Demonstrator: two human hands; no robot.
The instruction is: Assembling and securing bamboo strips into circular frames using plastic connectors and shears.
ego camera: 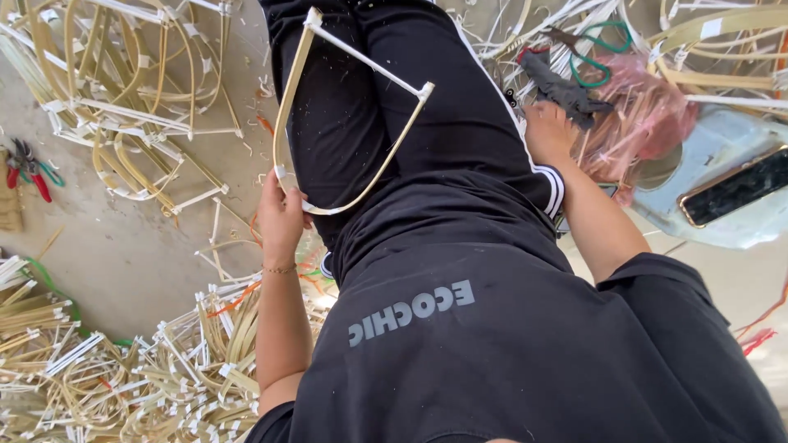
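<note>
We see our left hand (281, 215) closed around the lower bend of a bamboo frame (345, 115), a pale strip curved into a half loop with a straight white bar across its open end. The fingers wrap the curve where it turns, so the frame rises up and away from the hand and lies across our black trousers (369, 107), its white bar slanting over the thigh. A thin bracelet (279, 269) sits on that wrist.

Our right hand (548, 131) is well apart from the frame, over at the other side of our legs. It reaches down into a pink plastic bag (648, 115) full of thin pale strips, fingers curled into the bundle; whether they pinch a strip we cannot tell. A dark rag (562, 86) lies just beside the hand, touching the bag.

On the concrete floor (131, 254), heaps of finished bamboo frames (123, 90) fill the far left corner and the near left edge. Red-handled pliers (29, 168) lie at the left edge. Near the right edge a phone (735, 187) rests on a pale blue tray (739, 230), and green-handled scissors (603, 53) lie beyond the bag.
</note>
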